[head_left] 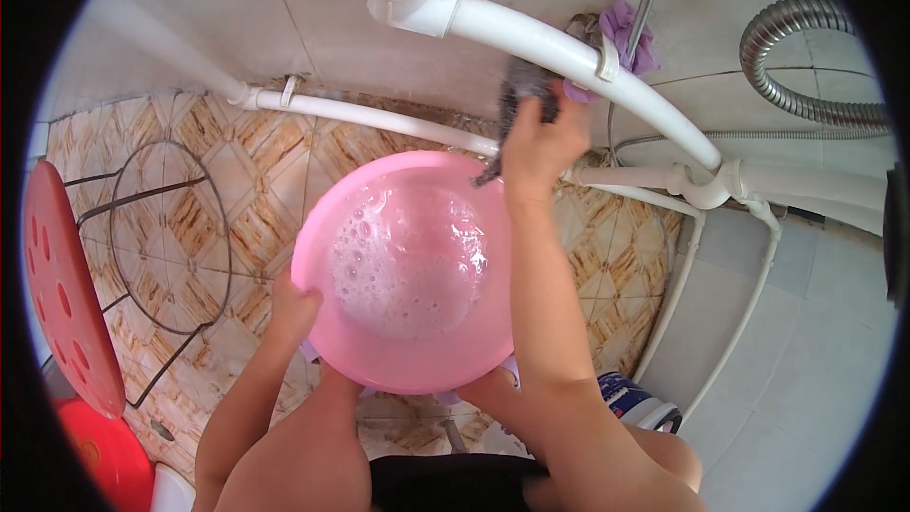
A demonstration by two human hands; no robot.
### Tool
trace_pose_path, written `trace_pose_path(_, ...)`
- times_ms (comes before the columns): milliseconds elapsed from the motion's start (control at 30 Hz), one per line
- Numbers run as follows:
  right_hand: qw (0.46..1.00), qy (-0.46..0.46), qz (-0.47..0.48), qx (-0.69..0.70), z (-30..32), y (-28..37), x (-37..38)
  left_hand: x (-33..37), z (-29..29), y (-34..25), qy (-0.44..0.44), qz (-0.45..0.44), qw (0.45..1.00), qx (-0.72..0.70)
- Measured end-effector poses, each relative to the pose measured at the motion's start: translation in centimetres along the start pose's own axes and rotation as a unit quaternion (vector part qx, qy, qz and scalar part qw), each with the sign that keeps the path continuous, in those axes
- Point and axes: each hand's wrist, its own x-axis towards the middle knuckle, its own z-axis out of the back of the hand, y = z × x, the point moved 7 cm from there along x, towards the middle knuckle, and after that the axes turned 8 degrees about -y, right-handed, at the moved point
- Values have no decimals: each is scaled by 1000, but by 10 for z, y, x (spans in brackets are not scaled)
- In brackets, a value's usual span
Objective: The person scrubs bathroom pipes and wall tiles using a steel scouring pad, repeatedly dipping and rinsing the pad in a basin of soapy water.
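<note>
Behind right hand (542, 147), half-hidden grey cloth (521, 90)

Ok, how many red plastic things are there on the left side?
2. A red stool seat with holes stands on edge at the far left, and a red tub sits below it at the lower left corner, partly cut off; more may be hidden.

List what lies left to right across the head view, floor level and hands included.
Red stool → wire stand → left hand on the rim → pink basin of suds → right hand holding a grey cloth → white pipes → metal hose.
</note>
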Motion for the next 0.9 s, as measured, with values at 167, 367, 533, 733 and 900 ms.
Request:
trace_pose_path(167, 1000, -24, 7, 7, -7, 27, 1, 4, -11, -1, 20, 11, 1000, 0)
trace_pose_path(367, 982, -21, -153, 108, -15, -8, -10, 2, -7, -8, 20, 22, 999, 23)
trace_pose_path(533, 922, -43, -377, 69, 26, -69, -9, 1, 9, -48, -72, -97, 984, 132)
trace_pose_path(733, 981, 58, -141, 120, -21, 24, 0, -10, -8, -203, -189, -408, 865, 223)
trace_pose_path(900, 865, -53, -459, 196, 10, -98, -34, -37, -35, -288, -133, -579, 785, 174)
